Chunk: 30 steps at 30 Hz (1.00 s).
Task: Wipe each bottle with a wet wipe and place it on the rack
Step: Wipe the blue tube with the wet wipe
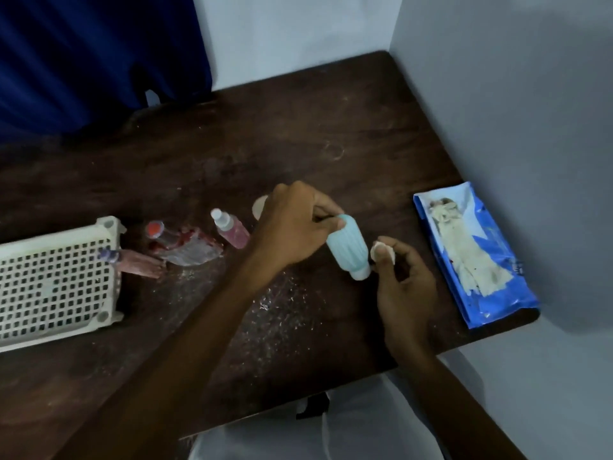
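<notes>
My left hand (292,220) grips a pale blue ribbed bottle (348,249) by its upper end and holds it tilted over the dark wooden table (331,134). Just right of the bottle, my right hand (404,283) pinches a small wad of white wipe (381,252) between thumb and fingertips, close to the bottle's side. A white perforated rack (56,277) lies at the left edge. A small pink bottle with a clear cap (230,227) lies left of my left hand. A red-capped bottle (159,232) lies by the rack.
An open blue wipe pack (477,257) with a wipe pulled out lies at the table's right edge by the wall. A purple-tipped tube (132,260) and crumpled clear plastic (192,250) lie beside the rack. A small round pale object (258,205) sits behind my left hand.
</notes>
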Available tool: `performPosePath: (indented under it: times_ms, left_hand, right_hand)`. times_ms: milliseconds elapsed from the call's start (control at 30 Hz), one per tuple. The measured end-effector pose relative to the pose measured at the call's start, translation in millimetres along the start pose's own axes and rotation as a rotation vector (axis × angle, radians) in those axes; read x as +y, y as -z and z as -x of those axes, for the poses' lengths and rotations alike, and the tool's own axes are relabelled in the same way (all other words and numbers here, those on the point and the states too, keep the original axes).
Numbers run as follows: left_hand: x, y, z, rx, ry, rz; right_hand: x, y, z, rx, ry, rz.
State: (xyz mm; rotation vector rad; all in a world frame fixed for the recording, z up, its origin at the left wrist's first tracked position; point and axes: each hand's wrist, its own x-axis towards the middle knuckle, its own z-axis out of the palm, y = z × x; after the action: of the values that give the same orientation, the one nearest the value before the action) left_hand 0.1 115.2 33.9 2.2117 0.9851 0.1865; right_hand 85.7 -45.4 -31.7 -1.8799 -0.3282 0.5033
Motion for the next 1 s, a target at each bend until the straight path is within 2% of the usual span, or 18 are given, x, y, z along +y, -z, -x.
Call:
performPosePath:
  times_ms: [100,200,300,400,633,800,867,1000]
  left_hand:
    - [-12,-22,11,-0.028,-0.074,0.164]
    - [-27,-52,22,0.019,-0.116,0.343]
    - [-38,-76,30,0.029,-0.094,0.602]
    - [-46,-96,38,-0.03,-0.095,0.83]
    - [-45,-110,51,-0.067,-0.142,0.963]
    - [-47,-105,62,-0.005,-0.081,1.144]
    - [-55,-100,66,-0.04,-0.063,1.232]
    - [-68,-92,72,-0.091,-0.034,1.355]
  right_hand:
    - [25,-4,14,0.046,0.145,0.046]
    - [47,-8,24,0.082,0.266,0.036]
    - [58,-9,27,0.089,0.391,0.036]
    - [61,-10,27,0.048,0.478,0.03]
    - [65,-12,26,-0.003,0.594,0.024]
    - [61,-6,40,0.123,0.693,0.015]
    - [52,-2,43,0.156,0.72,-0.034]
    - [26,-9,44,0.059,0.763,-0.047]
